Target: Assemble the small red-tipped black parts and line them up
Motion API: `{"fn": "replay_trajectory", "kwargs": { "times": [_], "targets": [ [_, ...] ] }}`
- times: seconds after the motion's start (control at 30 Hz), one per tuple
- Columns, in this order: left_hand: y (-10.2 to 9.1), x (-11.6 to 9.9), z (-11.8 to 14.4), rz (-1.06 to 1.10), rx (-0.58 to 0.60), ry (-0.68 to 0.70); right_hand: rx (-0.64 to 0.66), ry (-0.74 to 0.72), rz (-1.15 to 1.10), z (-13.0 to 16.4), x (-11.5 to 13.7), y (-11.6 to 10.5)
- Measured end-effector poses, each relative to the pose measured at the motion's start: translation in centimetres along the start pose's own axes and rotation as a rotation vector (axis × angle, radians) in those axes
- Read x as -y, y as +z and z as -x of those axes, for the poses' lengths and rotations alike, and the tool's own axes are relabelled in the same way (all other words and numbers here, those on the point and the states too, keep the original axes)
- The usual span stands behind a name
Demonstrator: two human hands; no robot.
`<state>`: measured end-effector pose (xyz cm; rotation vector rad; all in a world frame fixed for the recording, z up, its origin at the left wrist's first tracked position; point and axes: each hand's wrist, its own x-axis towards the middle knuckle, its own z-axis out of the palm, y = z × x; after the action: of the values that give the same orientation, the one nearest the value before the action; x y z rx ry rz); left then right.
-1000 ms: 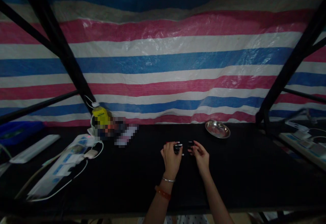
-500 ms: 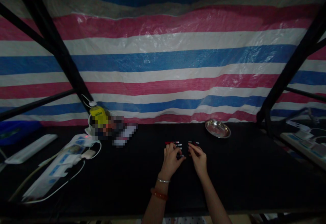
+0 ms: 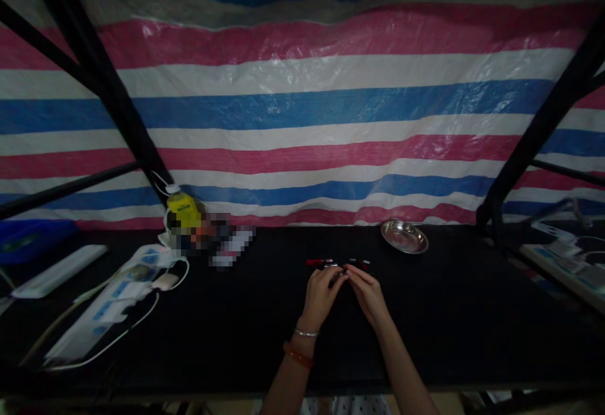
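The bare left hand [image 3: 321, 294] curls its thumb and fingers closely around a small dark piece [image 3: 341, 274], mostly hidden, above the black surface [image 3: 449, 314]. The bare right hand [image 3: 369, 295] meets it with bunched fingertips; whether these grip anything cannot be told. Just beyond the left hand lies a slim red-and-silver cylinder [image 3: 319, 262]; farther right sits a round, shiny metal dish [image 3: 405, 237].

One camera, worn on the person's head, looks forward and down across the black table [image 3: 472, 320] toward the striped sheet [image 3: 302, 109] at twelve o'clock. It sits high, taking in dotted clothing [image 3: 350, 405] near six o'clock. The view is wide: the left hand [image 3: 322, 290] and right hand [image 3: 369, 293] look small at five o'clock from centre, the power strip [image 3: 101, 314] at eight.
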<state>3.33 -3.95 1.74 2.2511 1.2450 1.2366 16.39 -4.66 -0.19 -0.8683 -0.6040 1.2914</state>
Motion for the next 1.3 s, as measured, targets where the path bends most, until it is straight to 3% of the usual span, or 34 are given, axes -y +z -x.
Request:
{"fn": "replay_trajectory", "kwargs": {
  "times": [0.3,0.5,0.7,0.83,1.0,1.3],
  "targets": [
    [-0.1,-0.2,0.0,-0.021,-0.063,0.087,0.081,0.122,-0.024,0.4,0.3,0.4],
    [0.2,-0.3,0.1,0.024,-0.031,0.046,0.125,0.029,0.003,0.2,-0.1,0.0],
    [0.7,-0.6,0.1,0.084,0.004,0.007,0.029,-0.056,0.036,-0.4,-0.7,-0.3],
    [0.9,-0.5,0.0,0.096,0.004,0.018,0.009,-0.032,0.048,-0.4,-0.6,-0.2],
    [0.6,-0.5,0.0,0.050,0.010,0.031,0.033,-0.017,0.022,-0.3,-0.5,-0.1],
    [0.6,-0.6,0.0,-0.103,0.064,0.013,0.039,-0.117,0.149,0.1,-0.2,0.0]
  ]
}}
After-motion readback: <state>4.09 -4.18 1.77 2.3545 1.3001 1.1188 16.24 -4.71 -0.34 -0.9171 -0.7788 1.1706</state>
